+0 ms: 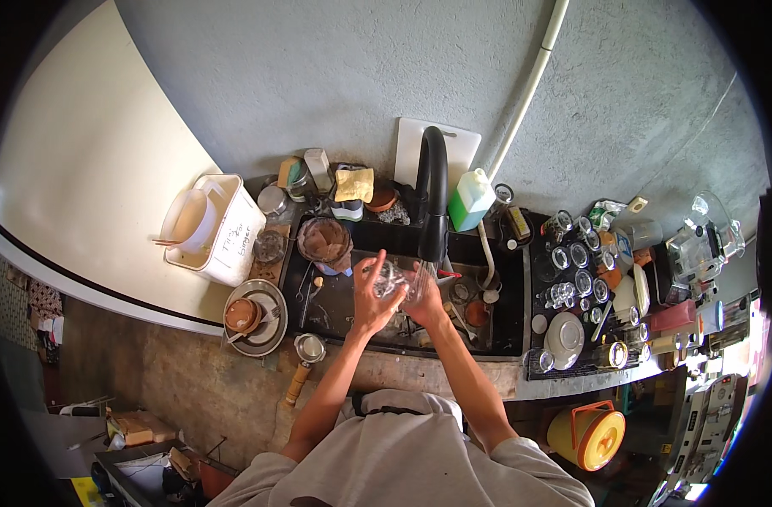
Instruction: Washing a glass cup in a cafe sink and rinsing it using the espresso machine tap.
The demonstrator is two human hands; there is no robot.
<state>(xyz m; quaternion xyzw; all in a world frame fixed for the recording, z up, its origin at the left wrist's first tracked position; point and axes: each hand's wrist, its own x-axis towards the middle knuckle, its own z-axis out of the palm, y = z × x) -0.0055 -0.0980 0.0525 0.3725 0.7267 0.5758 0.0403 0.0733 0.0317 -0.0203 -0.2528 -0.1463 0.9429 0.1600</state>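
Over the black sink (508, 325), both hands are together beneath the black faucet (434, 169). A clear glass vessel (389, 279) lies tilted between them; its exact shape is blurred. My left hand (372, 306) grips it from the left, one finger pointing up. My right hand (426, 306) closes on its other side, just under the faucet head, where clear streaks look like running water. Left of the hands, a bowl with a brownish lining (325, 242) sits at the sink's back left corner. Utensils and small dishes lie in the basin around the hands.
Behind the sink stand a green soap jug (471, 201), a white cutting board (409, 144) and a yellow sponge (355, 184). At right, a rack holds several glasses and a white plate (564, 340). A stacked metal plate (275, 334) and a white bin (238, 238) are at left.
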